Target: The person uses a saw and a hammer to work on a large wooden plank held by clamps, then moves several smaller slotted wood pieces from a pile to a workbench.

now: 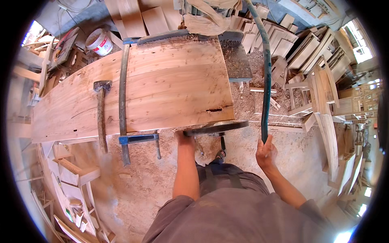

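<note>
A wide wooden panel [174, 81] made of joined boards lies before me, sprinkled with shavings. My left hand [185, 138] is closed around the left end of a dark flat metal bar [219, 128] at the panel's near edge; its fingertips are partly hidden. My right hand [267, 153] grips the lower end of a long, worn blue-green bar [266, 77], which rises past the panel's right side to the top of the view. A bar clamp [122, 89] with a blue jaw spans the panel. Left of it lies a hammer [101, 109], its handle overhanging the near edge.
Behind the panel stand a machine [206, 18] covered in shavings and a white bucket [99, 42]. Stacked boards [312, 48] fill the back right. Wooden frames stand at the right and lower left [77, 178]. Sawdust and offcuts litter the floor.
</note>
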`<state>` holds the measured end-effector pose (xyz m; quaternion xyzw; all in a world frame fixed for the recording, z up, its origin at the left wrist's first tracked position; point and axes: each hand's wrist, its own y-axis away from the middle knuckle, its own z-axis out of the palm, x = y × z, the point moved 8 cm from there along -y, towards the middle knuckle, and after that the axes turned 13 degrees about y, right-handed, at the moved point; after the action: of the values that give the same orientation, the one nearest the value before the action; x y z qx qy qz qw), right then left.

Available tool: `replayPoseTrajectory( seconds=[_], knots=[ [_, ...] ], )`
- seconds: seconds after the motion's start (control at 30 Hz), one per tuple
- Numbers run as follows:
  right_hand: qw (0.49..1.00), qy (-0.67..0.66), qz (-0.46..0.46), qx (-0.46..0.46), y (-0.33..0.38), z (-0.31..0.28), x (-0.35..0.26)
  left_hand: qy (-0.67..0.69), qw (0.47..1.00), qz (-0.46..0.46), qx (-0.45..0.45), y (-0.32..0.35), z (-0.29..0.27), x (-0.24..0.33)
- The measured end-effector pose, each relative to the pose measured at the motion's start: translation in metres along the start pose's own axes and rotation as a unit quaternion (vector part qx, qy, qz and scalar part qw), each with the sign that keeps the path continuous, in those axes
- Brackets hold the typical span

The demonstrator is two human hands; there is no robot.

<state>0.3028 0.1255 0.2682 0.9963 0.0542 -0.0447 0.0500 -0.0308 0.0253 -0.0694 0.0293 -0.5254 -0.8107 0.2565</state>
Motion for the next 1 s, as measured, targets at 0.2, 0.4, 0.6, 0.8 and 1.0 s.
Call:
replayPoseTrajectory(
  seconds=[0.2, 0.4, 0.6, 0.8, 1.0],
  knots=[
    [1.0, -0.008, 0.002, 0.004, 0.005, -0.005, -0.006, 0.071, 0.987, 0.058, 0.134, 0.189, 0.098, 0.008],
    [1.0, -0.016, -0.017, 0.007, 0.005, -0.007, -0.016, 0.068, 0.983, 0.134, 0.106, 0.151, 0.082, 0.012],
    [0.994, -0.096, -0.033, -0.04, 0.014, -0.043, -0.011, 0.104, 0.987, 0.105, 0.063, 0.116, 0.059, 0.009],
    [0.96, -0.219, 0.07, -0.16, 0.033, -0.173, -0.03, 0.147, 0.979, -0.022, 0.137, 0.082, 0.03, 0.02],
    [0.986, -0.129, 0.019, -0.103, 0.03, -0.139, -0.028, 0.147, 0.981, 0.006, 0.126, 0.108, 0.052, 0.017]
  ],
)
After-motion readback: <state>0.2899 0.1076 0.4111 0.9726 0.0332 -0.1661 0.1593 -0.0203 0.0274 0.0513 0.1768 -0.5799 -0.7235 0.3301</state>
